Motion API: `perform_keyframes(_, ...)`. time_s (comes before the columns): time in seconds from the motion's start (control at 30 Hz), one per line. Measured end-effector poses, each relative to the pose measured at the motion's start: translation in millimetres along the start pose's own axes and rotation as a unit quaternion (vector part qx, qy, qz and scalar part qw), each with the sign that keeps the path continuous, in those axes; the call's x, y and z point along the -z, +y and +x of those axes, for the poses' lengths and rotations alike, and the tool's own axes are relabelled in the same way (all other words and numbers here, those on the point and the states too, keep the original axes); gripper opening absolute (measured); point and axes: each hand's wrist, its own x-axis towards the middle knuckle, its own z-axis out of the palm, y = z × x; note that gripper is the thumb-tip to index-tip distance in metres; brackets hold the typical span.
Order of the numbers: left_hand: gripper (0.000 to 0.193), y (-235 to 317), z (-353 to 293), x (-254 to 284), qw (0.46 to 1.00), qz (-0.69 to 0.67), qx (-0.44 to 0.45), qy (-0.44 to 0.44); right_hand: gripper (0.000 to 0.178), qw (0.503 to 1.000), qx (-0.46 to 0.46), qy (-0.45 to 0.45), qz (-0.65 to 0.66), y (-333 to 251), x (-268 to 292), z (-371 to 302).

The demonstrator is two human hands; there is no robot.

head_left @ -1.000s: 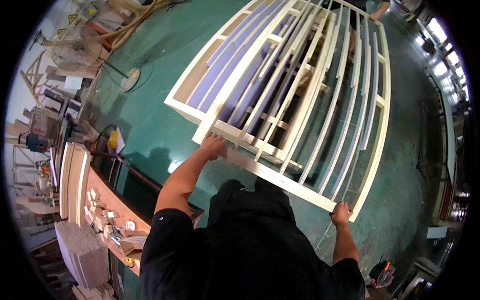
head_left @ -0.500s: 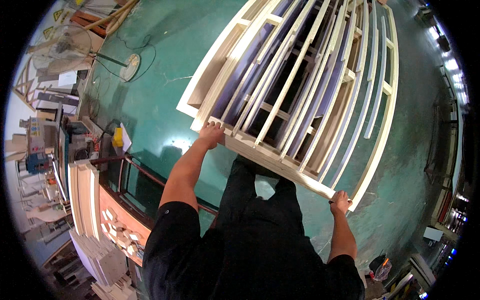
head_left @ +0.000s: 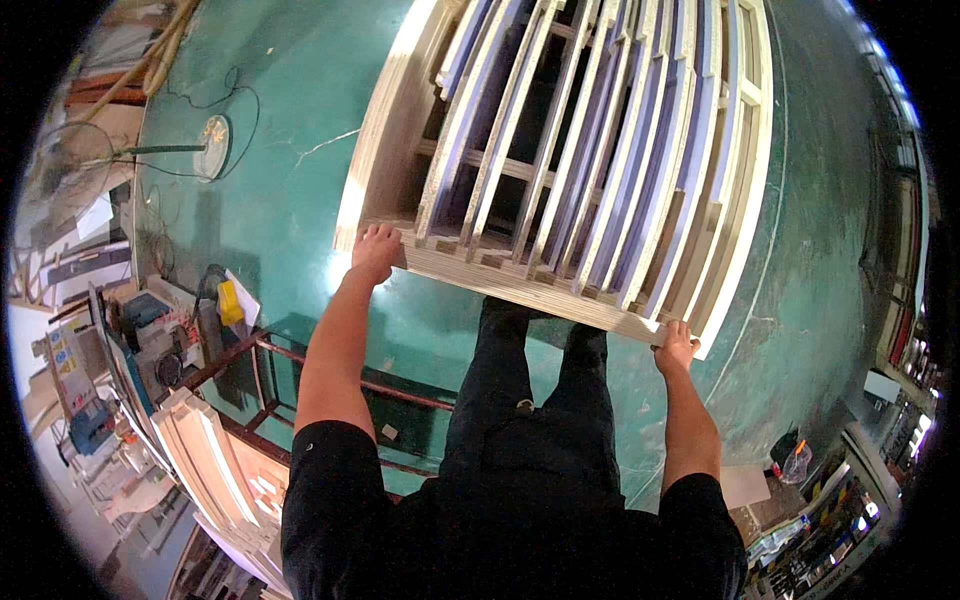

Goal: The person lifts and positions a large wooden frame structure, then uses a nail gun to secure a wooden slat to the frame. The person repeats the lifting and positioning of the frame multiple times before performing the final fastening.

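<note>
Head view, nearest first: we stood in dark trousers (head_left: 482, 400), arms reaching forward and spread apart. Our left hand (head_left: 376, 253) held the near rail (head_left: 520, 285) of a slatted wooden frame (head_left: 362, 165) close to its left corner, fingers curled over the top edge; our right hand (head_left: 677, 347) gripped the same rail near its right corner, fingers likewise closed around the wood. The frame lay ahead of us, above the floor, its slats (head_left: 653, 200) running away and out of view at the top, so we could not tell what bore the far end.

We judged the step in hand to be steadying or shifting the frame by this end. Any next move, we thought, called for both hands to work together, keeping the rail from twisting, with our feet clear underneath.

Beneath us spread a green floor (head_left: 290, 70), scuffed and cracked, with a small pale block (head_left: 389, 432) on it. To our left stood a reddish metal stand (head_left: 400, 389) and pale boards (head_left: 205, 440); to our right, a clear bag (head_left: 796, 463). Farther off were a fan's round base (head_left: 212, 148) and a thick hose (head_left: 165, 60).
</note>
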Motion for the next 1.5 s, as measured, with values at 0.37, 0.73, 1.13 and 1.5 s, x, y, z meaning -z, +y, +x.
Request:
perform_keyframes(0.37, 0.051, -11, 19, -14, 1.0, 0.003, 0.02, 0.008, 0.065, 1.0, -0.004, 0.012, 0.007, -17, 10, 11)
perform_keyframes(0.73, 0.048, -18, 23, -17, 1.0, 0.003, 0.004, 0.025, 0.066, 0.999, -0.004, 0.028, 0.014, -25, 6, 12)
perform_keyframes(1.13, 0.044, -5, 20, -21, 0.997, -0.01, 0.031, 0.064, 0.068, 1.0, -0.022, 0.004, -0.002, -20, -5, 14)
perform_keyframes(1.5, 0.075, -83, 58, -19, 0.953, -0.212, 0.065, 0.206, 0.083, 0.986, -0.057, 0.105, 0.119, 48, 18, 51)
